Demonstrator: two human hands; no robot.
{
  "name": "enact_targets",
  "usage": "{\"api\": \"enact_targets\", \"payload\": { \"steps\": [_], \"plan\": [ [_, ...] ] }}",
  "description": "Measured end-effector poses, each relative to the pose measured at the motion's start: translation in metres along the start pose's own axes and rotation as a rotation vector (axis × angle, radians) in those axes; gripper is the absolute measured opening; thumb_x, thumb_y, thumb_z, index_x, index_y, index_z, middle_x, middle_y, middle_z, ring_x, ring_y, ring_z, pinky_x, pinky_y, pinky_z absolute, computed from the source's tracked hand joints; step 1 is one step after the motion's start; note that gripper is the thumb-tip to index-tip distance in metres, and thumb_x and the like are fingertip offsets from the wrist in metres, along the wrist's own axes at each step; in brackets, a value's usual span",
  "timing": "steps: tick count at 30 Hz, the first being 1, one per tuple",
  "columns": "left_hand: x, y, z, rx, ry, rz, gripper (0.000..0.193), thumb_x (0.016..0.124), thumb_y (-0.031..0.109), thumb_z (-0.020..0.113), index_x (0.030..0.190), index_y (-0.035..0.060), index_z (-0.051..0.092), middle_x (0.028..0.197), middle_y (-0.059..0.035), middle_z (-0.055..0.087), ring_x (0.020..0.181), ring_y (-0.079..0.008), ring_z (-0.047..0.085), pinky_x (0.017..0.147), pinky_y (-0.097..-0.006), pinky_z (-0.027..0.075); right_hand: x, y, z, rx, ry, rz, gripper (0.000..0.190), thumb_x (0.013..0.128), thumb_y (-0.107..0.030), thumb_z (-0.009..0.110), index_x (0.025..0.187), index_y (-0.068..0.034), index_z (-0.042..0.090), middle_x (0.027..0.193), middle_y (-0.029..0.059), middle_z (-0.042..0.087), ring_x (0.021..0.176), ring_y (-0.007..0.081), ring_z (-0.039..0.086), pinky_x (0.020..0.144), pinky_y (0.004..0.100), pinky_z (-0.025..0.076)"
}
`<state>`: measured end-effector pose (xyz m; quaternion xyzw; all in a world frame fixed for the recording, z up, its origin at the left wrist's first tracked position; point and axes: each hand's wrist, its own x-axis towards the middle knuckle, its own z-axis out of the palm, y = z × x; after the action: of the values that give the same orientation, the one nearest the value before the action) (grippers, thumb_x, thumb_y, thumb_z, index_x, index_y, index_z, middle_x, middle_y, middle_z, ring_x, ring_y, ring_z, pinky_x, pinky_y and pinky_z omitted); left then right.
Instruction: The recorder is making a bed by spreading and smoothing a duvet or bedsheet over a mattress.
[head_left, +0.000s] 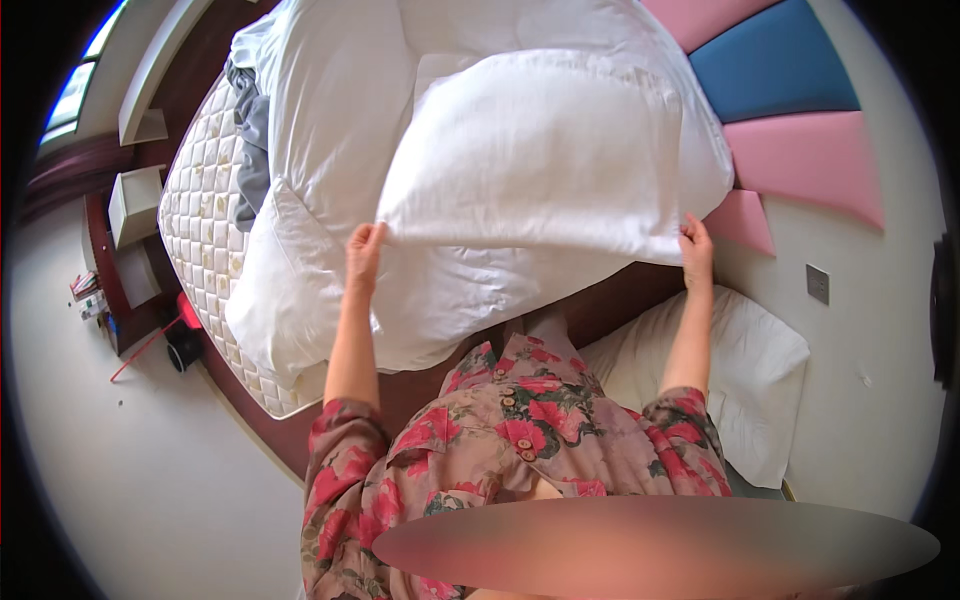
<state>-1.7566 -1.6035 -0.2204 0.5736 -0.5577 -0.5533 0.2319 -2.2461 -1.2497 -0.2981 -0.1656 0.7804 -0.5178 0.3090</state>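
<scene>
A white pillow in a pillowcase (532, 150) is stretched between my two hands above the bed. My left hand (365, 255) pinches its near left corner. At the near right corner, the fingers of my right hand (697, 251) grip the same cloth. The near edge runs almost straight from one hand to the other. Beneath and behind it lies a rumpled white duvet (337, 120), which spreads over the bed and hangs down its near side. Whether the pillow's underside touches the duvet, I cannot tell.
A quilted mattress (199, 172) shows at the left, with grey cloth (253, 150) bunched on it. Pink and blue headboard panels (776, 64) line the right wall. Another white pillow (750, 375) rests low at my right, below a wall socket (817, 284). A black bin (184, 354) stands at far left.
</scene>
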Motion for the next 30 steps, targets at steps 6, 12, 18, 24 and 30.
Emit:
{"api": "enact_targets", "payload": {
  "steps": [6, 12, 18, 24, 30],
  "plan": [
    [-0.018, -0.107, 0.031, 0.401, 0.116, -0.175, 0.031, 0.079, 0.025, 0.068, 0.1, 0.0038, 0.058, 0.088, -0.0075, 0.06, 0.076, -0.0151, 0.057, 0.07, -0.0289, 0.047, -0.031, 0.117, 0.015, -0.291, 0.149, 0.336, 0.052, 0.083, -0.02, 0.06, 0.13, -0.004, 0.044, 0.104, 0.0121, 0.058, 0.093, 0.0208, 0.057, 0.068, 0.0363, 0.051],
    [-0.025, -0.114, 0.031, 0.63, 0.145, -0.245, 0.059, 0.074, 0.033, 0.07, 0.121, 0.0029, 0.048, 0.113, -0.0169, 0.055, 0.095, -0.0251, 0.058, 0.08, -0.0348, 0.048, -0.04, 0.081, 0.051, -0.18, 0.051, 0.417, 0.06, 0.084, -0.038, 0.062, 0.131, -0.005, 0.042, 0.108, 0.0139, 0.058, 0.094, 0.0216, 0.058, 0.073, 0.0362, 0.05],
    [-0.01, -0.119, 0.058, 0.552, -0.005, -0.324, 0.052, 0.073, 0.036, 0.069, 0.105, -0.0033, 0.057, 0.09, -0.0147, 0.063, 0.08, -0.0228, 0.06, 0.073, -0.0336, 0.049, -0.036, 0.088, 0.03, -0.137, 0.199, 0.318, 0.03, 0.088, -0.024, 0.058, 0.105, 0.002, 0.06, 0.079, 0.0012, 0.063, 0.069, 0.0112, 0.055, 0.062, 0.0255, 0.043],
    [-0.038, -0.121, 0.023, 0.183, 0.092, -0.317, 0.031, 0.077, 0.024, 0.066, 0.084, -0.0057, 0.061, 0.069, -0.0084, 0.062, 0.056, -0.0154, 0.057, 0.056, -0.0291, 0.048, -0.064, -0.001, 0.035, -0.551, 0.289, -0.142, 0.022, 0.088, -0.018, 0.056, 0.09, 0.003, 0.061, 0.07, 0.015, 0.061, 0.063, 0.0184, 0.056, 0.061, 0.0321, 0.045],
    [-0.052, -0.125, 0.031, 0.443, -0.114, -0.56, 0.028, 0.079, 0.023, 0.063, 0.091, -0.0014, 0.061, 0.071, -0.0107, 0.061, 0.058, -0.0204, 0.059, 0.058, -0.033, 0.049, -0.09, 0.09, 0.015, -0.638, 0.188, 0.097, 0.022, 0.085, -0.02, 0.055, 0.091, 0.001, 0.061, 0.078, 0.0177, 0.063, 0.073, 0.0309, 0.061, 0.07, 0.0379, 0.047]
  ]
}}
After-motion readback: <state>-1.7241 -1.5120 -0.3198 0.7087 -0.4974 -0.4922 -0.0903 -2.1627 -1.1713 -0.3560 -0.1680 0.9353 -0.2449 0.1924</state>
